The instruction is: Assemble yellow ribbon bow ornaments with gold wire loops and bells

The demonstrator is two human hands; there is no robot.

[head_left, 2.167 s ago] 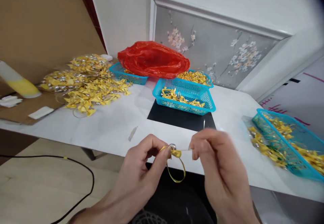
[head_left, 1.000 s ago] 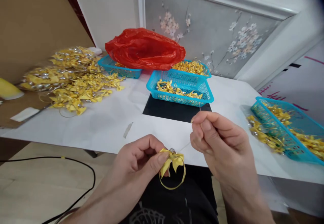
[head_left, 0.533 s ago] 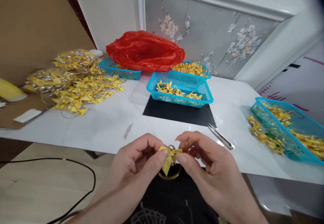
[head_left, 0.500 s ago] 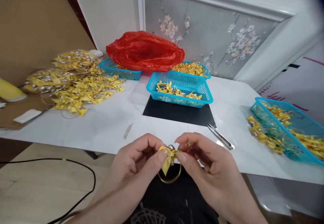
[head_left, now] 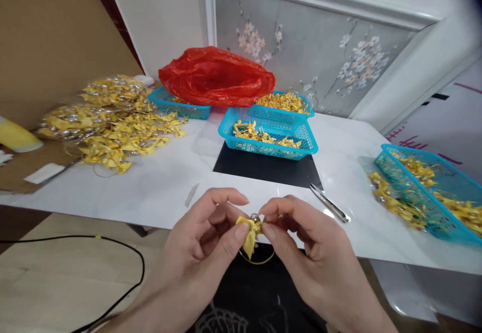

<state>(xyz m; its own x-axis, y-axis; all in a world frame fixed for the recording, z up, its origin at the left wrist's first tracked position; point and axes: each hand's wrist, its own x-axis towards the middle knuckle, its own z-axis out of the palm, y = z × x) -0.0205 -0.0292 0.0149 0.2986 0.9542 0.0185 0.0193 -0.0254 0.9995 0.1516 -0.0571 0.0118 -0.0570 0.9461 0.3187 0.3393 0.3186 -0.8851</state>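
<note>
Between my two hands is a yellow ribbon bow [head_left: 248, 242] with a silvery bead at its top and a thin yellow loop hanging below. My left hand [head_left: 211, 237] pinches the bow's left side, its thumb in front and its index finger raised. On the right side, my right hand [head_left: 301, 237] holds the bow between thumb and fingers. Both hands are in front of the table's near edge, above a dark garment. Fingertips hide parts of the bow.
Tweezers [head_left: 329, 203] lie right of my hands. A blue basket [head_left: 267, 147] of yellow bows stands on a black sheet [head_left: 263, 168]. Behind it is a red plastic bag [head_left: 214, 79]. Bows are heaped at left [head_left: 124, 137]; another blue basket [head_left: 410, 192] stands at right.
My left index finger has lifted off the bow and straightened. The bow has turned slightly, and its yellow loop now hangs a little further right.
</note>
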